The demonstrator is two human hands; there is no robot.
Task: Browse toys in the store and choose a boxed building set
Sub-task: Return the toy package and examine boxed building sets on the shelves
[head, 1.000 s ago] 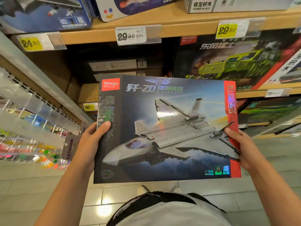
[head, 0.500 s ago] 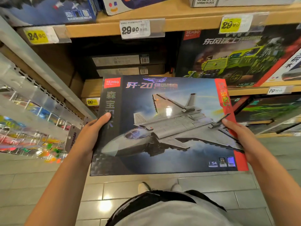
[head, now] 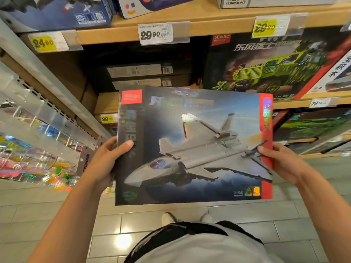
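Tilted more upright than before, the jet box (head: 193, 145) sits below the shelf (head: 209, 27), left hand (head: 106, 162) and right hand (head: 279, 162) gripping its edges; inspection, probably; next, deciding.

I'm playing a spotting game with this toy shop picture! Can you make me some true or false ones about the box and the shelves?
1. Both hands hold the jet box, the left hand on one side edge and the right hand on the other. True.
2. The picture on the held box shows a green truck. False: it shows a grey jet plane; the green truck box stands on the shelf behind.
3. The white price tag on the shelf edge reads 29.90. True.
4. The held box rests on the floor. False: it is up in the air, above the tiled floor.
5. The held box has a red strip down its right edge. True.
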